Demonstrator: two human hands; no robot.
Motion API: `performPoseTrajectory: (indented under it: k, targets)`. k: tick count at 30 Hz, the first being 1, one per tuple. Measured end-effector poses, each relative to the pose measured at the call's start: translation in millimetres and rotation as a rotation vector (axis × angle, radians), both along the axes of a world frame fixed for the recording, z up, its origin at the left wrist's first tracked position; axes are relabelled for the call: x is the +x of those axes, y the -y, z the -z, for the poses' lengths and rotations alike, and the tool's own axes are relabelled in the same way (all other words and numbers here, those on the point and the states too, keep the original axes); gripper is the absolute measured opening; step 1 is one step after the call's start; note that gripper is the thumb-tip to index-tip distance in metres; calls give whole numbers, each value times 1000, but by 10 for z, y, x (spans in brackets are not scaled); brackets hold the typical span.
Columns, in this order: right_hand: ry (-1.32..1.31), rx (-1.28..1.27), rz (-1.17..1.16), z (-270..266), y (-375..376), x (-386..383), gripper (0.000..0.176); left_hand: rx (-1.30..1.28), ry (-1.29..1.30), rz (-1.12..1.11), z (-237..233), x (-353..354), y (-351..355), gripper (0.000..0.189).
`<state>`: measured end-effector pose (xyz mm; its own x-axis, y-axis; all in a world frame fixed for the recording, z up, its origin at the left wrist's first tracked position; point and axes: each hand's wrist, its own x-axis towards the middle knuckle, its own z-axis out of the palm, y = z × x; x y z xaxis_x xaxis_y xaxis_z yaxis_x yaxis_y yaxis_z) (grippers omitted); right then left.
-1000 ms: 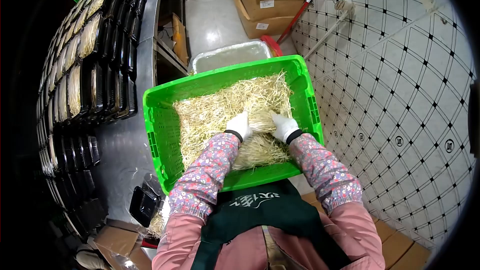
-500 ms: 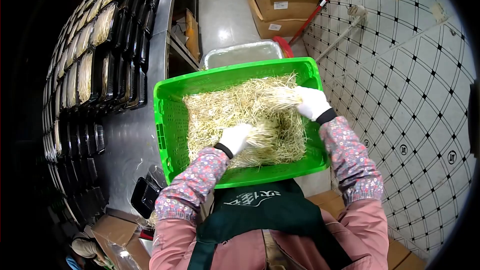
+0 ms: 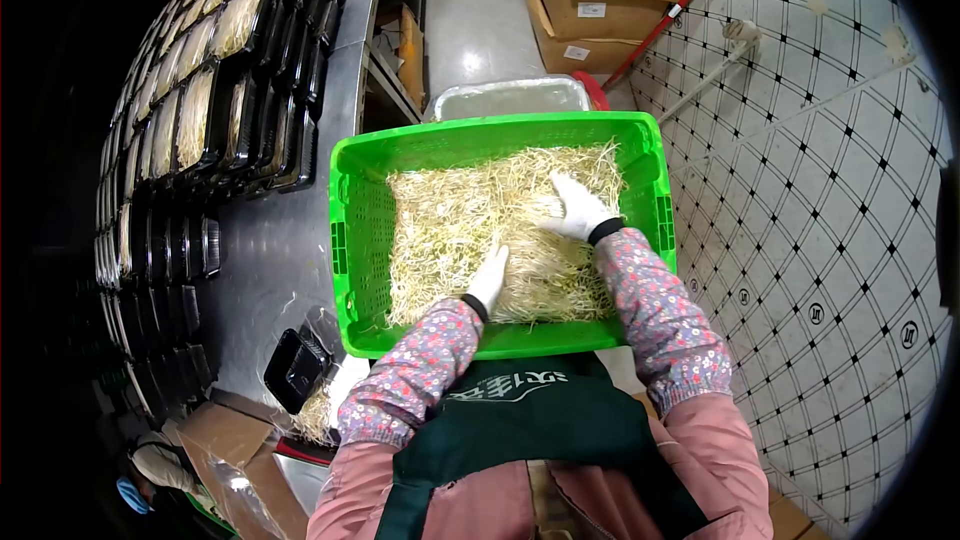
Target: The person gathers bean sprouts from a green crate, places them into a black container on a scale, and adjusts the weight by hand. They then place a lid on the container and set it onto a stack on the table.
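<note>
A green perforated crate (image 3: 362,315) holds a wide bed of pale bean sprouts (image 3: 440,230). My left hand (image 3: 489,280), in a white glove, dips into the sprouts near the crate's front, its fingers closed together against them. Further right and back, my right hand (image 3: 578,208), also gloved in white, rests on the sprouts with thumb and fingers spread apart. A loose heap of sprouts lies between the two hands. The fingertips of both hands are partly hidden among the sprouts.
Stacked black trays of sprouts (image 3: 190,120) stand on a metal table (image 3: 270,270) at left, with an empty black tray (image 3: 295,370) near its front. Behind the crate are a metal-coloured tub (image 3: 512,98) and cardboard boxes (image 3: 600,20). Another person (image 3: 165,465) is at lower left.
My right hand has moved inward from the crate's right side, and its fingers have spread from a bunch of sprouts. The sprouts between my hands lie flatter. The view has shifted slightly.
</note>
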<state>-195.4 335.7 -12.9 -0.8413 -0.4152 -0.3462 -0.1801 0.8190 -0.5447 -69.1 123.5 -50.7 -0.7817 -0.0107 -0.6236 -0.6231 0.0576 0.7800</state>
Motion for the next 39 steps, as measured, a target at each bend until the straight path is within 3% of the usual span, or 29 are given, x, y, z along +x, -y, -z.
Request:
performPoseTrajectory:
  k: [2, 5, 7, 10, 12, 15, 16, 17, 18, 19, 20, 21, 22, 23, 27, 29, 31, 33, 35, 37, 39]
  targets:
    - [-25, 75, -148, 75, 143, 206, 109, 116, -45, -104, 583, 114, 17, 65]
    - [-13, 217, -240, -313, 276, 612, 130, 442, 301, -332, -293, 66, -45, 68]
    - [-129, 356, -284, -444, 391, 905, 137, 455, 227, -210, 195, 185, 64, 71]
    - [-168, 512, -280, -348, 580, 1064, 136, 302, 268, -201, 185, 153, 41, 73]
    - [-253, 502, -229, -194, 585, 1022, 126, 148, 84, -105, 224, 183, 121, 72]
    - [65, 315, -110, -183, 418, 594, 116, 252, -56, -173, -448, 227, 501, 66]
    - [27, 338, -71, -313, 385, 526, 112, 229, -84, -204, -839, 196, 657, 63]
    - [29, 347, -71, -318, 343, 468, 113, 192, -268, -240, -965, 280, 876, 58]
    - [32, 353, -74, -297, 302, 412, 115, 98, -361, -358, -1194, 329, 1067, 44]
    - [35, 359, -81, -257, 281, 371, 117, -343, -569, -321, -1333, 421, 1320, 40]
    - [-7, 379, -99, -164, 280, 396, 119, -237, -504, -527, -1656, 514, 1461, 37]
    - [-51, 445, -113, -209, 331, 463, 120, -548, -664, -583, -1553, 710, 1812, 37]
    - [-97, 510, -129, -330, 420, 548, 121, -547, -677, -769, -1588, 891, 2056, 38]
    - [-143, 574, -144, -417, 501, 620, 123, -852, -690, -822, -1651, 1104, 2278, 43]
    - [-50, 493, -124, -247, 540, 635, 121, -1320, -403, -1164, -1440, 2078, 3105, 57]
    - [-66, 418, -122, -128, 448, 605, 107, -1462, -233, -1224, -1158, 2594, 3404, 61]
    - [-47, 354, -126, -83, 358, 563, 99, -1019, -398, -1492, -833, 2972, 3617, 63]
    - [-63, 156, -33, 21, 217, 492, 81, -679, -322, -1563, -529, 3353, 3801, 66]
    - [22, -60, 66, -229, 124, 414, 77, -362, -389, -1520, -408, 3543, 3826, 69]
    - [56, -218, 136, -451, 21, 351, 80, -381, -167, -1722, -424, 3440, 3716, 62]
    - [71, -341, 129, -279, -96, 289, 84, -277, -102, -1650, -225, 3531, 3872, 56]
